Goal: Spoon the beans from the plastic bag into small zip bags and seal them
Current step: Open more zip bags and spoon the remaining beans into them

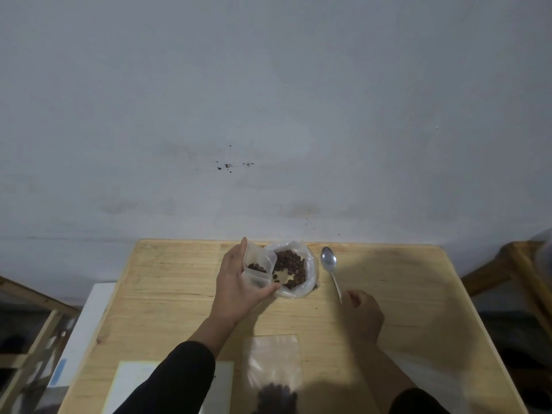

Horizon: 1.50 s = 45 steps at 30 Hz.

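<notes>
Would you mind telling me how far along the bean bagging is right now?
One filled zip bag already lies near the table's front edge. The left hand holds a small zip bag open with a few beans inside; the right hand is at the spoon's handle. Many beans remain in the plastic bag; sealing is pending.

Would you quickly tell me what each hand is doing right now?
Left hand: holding a small zip bag open beside the bag of beans.
Right hand: fingers curled at the spoon handle's end; grip unclear.

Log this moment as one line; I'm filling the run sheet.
left hand: holds zip bag open | right hand: at spoon handle, grip unclear | beans: mostly in plastic bag
</notes>
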Available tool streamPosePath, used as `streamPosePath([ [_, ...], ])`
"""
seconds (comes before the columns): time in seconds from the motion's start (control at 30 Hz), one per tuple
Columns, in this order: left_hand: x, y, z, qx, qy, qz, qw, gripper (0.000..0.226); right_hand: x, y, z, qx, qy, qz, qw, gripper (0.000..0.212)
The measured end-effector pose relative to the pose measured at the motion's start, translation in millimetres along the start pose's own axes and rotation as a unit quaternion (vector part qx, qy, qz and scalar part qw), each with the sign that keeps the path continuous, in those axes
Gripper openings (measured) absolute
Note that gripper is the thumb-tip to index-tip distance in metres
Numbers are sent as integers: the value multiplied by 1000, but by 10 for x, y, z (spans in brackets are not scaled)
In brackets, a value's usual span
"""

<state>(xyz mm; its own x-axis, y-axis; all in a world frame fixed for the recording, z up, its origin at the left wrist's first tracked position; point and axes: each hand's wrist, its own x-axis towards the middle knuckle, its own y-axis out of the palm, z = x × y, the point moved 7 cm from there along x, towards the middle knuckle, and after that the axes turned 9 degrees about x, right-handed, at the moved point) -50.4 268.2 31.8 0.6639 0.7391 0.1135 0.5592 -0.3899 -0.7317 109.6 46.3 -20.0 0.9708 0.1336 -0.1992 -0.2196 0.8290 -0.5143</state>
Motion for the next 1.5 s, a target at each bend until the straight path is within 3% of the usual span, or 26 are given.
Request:
streamPosePath([
  [0.17,-7,-78,-103,-3,26,-20,999,116,-249,60,772,69,-162,80,981,11],
  [0.37,-13,-228,-326,-44,49,-52,996,108,-731,173,1613,113,-342,221,906,20],
  [0.5,-21,-354,-498,-85,68,-60,992,103,-799,217,1743,56,-339,268,900,14],
  [0.67,5,-557,-589,-96,83,-78,989,109,-770,51,1977,-26,-386,221,895,8],
  [0.73,9,-667,-572,-105,65,-97,988,92,-739,-61,2062,-24,-400,204,893,9],
  [0.87,-44,-876,-656,-139,41,-137,980,27,-694,-233,2166,20,-390,188,901,14],
  [0.97,-87,-920,-744,-206,17,-125,970,13,-728,-335,2203,85,-357,197,909,18],
  [1.1,-135,-958,-841,-284,-5,-129,950,11,-796,-424,2151,152,-332,218,905,32],
  [1.23,-190,-976,-942,-290,5,-118,950,28,-795,-512,2126,184,-316,203,908,26],
  [1.33,-226,-1018,-1033,-263,38,-120,957,16,-794,-518,2119,187,-296,230,908,25],
  [1.5,-262,-978,-1076,-277,47,-64,958,18,-790,-538,2083,179,-274,246,912,21],
])
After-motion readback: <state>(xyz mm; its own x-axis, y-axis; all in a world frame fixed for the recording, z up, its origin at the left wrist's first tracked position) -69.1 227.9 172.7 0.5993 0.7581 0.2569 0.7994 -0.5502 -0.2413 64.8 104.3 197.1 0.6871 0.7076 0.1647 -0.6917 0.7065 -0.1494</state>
